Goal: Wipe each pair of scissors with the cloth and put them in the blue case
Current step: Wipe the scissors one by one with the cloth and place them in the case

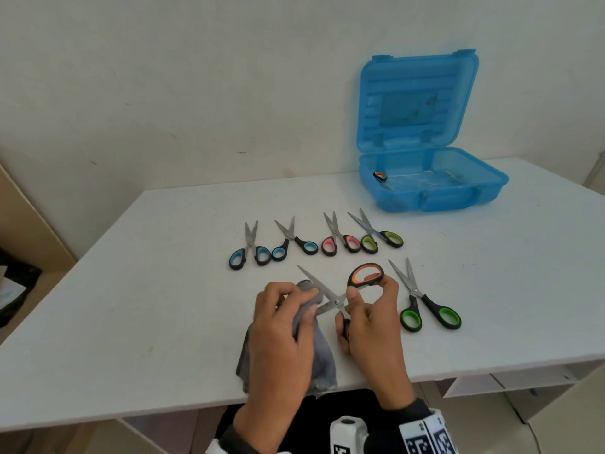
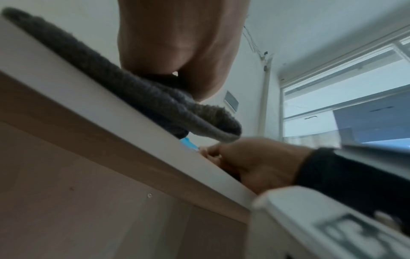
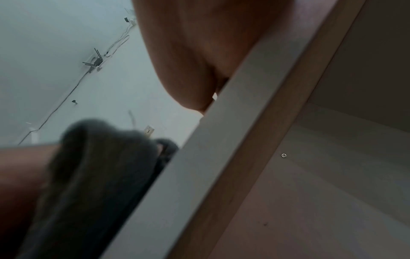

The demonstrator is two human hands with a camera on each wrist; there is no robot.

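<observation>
- Left hand curled round a grey cloth, pinching a fold of it onto one blade of the orange scissors; rest of the cloth trailing down over the near edge of the white bench.
- Right hand gripping the orange scissors by the handles, thumb and a fingertip at the orange loop, lower handle hidden inside the palm; blades spread open, held just above the bench.
- Green scissors lying flat just right of the right hand, blades parted and pointing away.
- Farther back, a row of four pairs on the bench: blue scissors at the left, a second blue pair beside it, pink scissors, then lime scissors at the right, all blades pointing away.
- Blue case at the far right of the bench, lid standing open against the wall; one orange-handled pair inside at its left end, only the handle plainly seen.
- Left wrist view: cloth draped along the bench edge under the left hand, right hand with a dark sleeve beyond; fingers not visible there.
- Right wrist view: blurred cloth and bench edge, nothing of the grip to be told.
</observation>
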